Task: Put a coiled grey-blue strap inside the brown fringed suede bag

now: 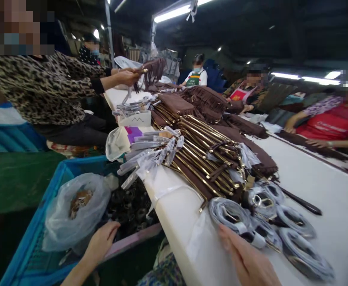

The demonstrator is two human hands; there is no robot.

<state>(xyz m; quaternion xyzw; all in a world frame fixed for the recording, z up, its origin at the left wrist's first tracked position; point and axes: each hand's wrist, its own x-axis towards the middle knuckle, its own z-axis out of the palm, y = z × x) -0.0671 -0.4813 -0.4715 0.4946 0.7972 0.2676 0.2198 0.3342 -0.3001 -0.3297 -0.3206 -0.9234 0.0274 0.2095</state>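
My left hand (pixel 102 241) is over the near edge of a blue crate (pixel 54 186), its fingers pressed together; whatever they may hold is hidden. On the white table, my right hand (pixel 245 254) is stretched out beside several coiled straps in clear wrapping (pixel 230 212), fingertips close to the nearest coil. Beyond the coils lies a pile of brown bags with gold frames (pixel 203 155). Wrapped grey strips (pixel 150 149) stick out over the table's left edge. Inside the crate are a clear plastic bag (pixel 76 214) with small brown pieces and many dark small items.
A person in a leopard-print top (pixel 51 87) stands at the left, holding a brown fringed piece (pixel 154 71). Others sit across the white table (pixel 317 182), one in a red apron (pixel 329 123). A dark strap (pixel 302 200) lies right of the pile.
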